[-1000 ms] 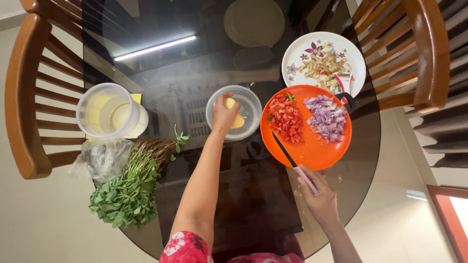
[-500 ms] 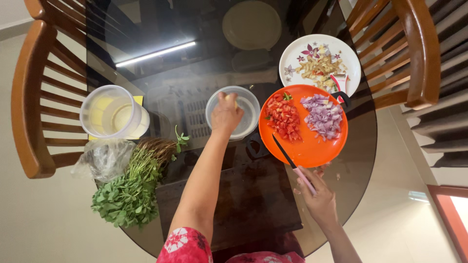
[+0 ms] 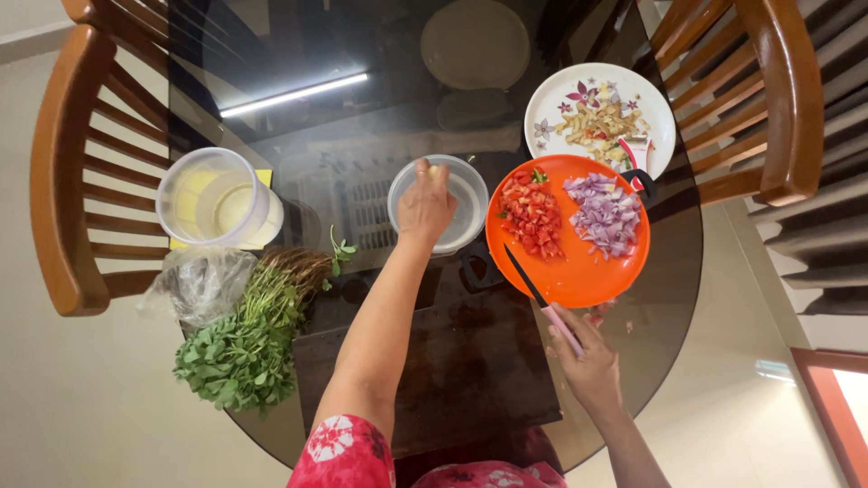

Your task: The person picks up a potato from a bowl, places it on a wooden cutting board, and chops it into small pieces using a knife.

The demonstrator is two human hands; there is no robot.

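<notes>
Left hand (image 3: 425, 206) over bowl (image 3: 470, 194) beside orange plate (image 3: 579, 280).

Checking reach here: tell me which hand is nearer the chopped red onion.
Right. The right hand holds the knife at the orange plate's near edge, just below the chopped red onion. The left hand is over the clear bowl, beyond the tomato.

a home dining spot used for cooking prep. a round glass table (image 3: 298, 117) stands on a pale tiled floor with wooden chairs (image 3: 68, 181) at either side. on it lie a bunch of greens (image 3: 240, 348), an orange plate (image 3: 579, 271) of chopped tomato and onion, a flowered plate (image 3: 551, 113) of peelings, plastic tubs (image 3: 212, 194) and a dark board (image 3: 470, 361).
</notes>
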